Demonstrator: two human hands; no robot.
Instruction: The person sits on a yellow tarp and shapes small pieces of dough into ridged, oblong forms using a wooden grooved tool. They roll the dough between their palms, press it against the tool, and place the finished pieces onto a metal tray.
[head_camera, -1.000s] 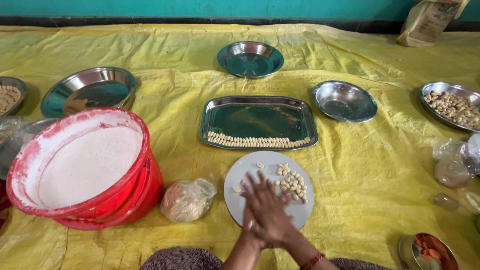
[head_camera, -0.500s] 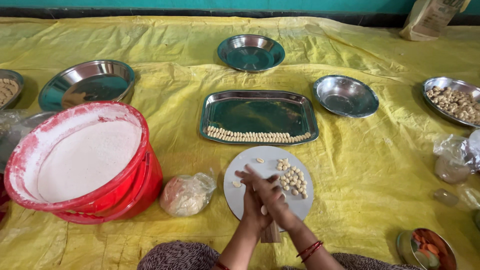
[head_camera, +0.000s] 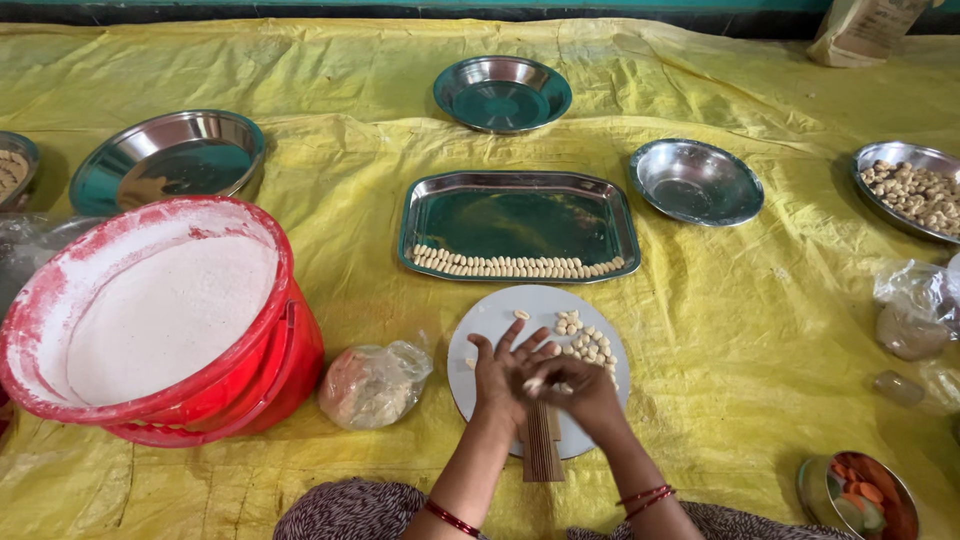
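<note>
My left hand (head_camera: 503, 378) is flat with fingers spread, and my right hand (head_camera: 578, 390) is curled against its palm, pressing a small pale piece of dough between them. Both hover over a round white board (head_camera: 520, 325) that carries a heap of small dough pieces (head_camera: 585, 340). A ridged wooden comb (head_camera: 543, 450) lies on the board under my wrists. Just beyond stands a rectangular steel tray (head_camera: 520, 215) with a row of shaped pieces (head_camera: 515, 266) along its near edge.
A red tub of white flour (head_camera: 150, 310) stands at left, with a bagged lump of dough (head_camera: 372, 382) beside it. Steel bowls (head_camera: 696, 180) and plates (head_camera: 168, 160) dot the yellow cloth. A plate of pieces (head_camera: 915, 190) sits far right, and a tin (head_camera: 858, 495) near right.
My hands have slid against each other, the right now curled over the left palm. The view has shifted slightly.
</note>
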